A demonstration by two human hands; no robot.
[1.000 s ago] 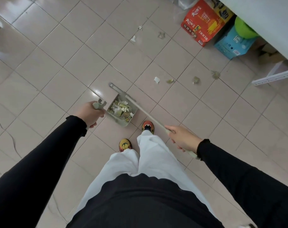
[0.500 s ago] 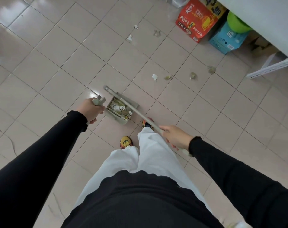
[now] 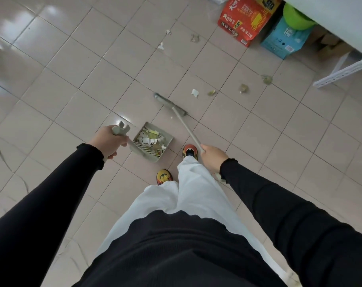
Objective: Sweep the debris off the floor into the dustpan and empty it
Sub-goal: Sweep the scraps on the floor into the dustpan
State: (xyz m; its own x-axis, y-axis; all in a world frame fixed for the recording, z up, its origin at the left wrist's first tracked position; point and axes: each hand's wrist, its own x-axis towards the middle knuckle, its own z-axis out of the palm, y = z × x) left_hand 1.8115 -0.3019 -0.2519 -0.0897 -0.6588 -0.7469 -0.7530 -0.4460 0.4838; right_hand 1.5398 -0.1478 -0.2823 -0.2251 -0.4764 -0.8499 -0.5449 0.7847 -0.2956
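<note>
Judging from how things lie, the job is partly done: the dustpan (image 3: 152, 141) already holds a heap of torn paper scraps, while a row of bits (image 3: 195, 93) beyond the broom head (image 3: 170, 104) and more scraps (image 3: 161, 46) farther off near the red carton (image 3: 245, 18) lie unswept, and the emptying is not yet done. The left hand (image 3: 108, 141) is clenched around the dustpan handle (image 3: 121, 130), arm reaching forward with the pan near the feet. The right hand (image 3: 214, 157) grasps the broom handle (image 3: 187, 130), which slants forward and left to the head on the tiles, just short of that row.
</note>
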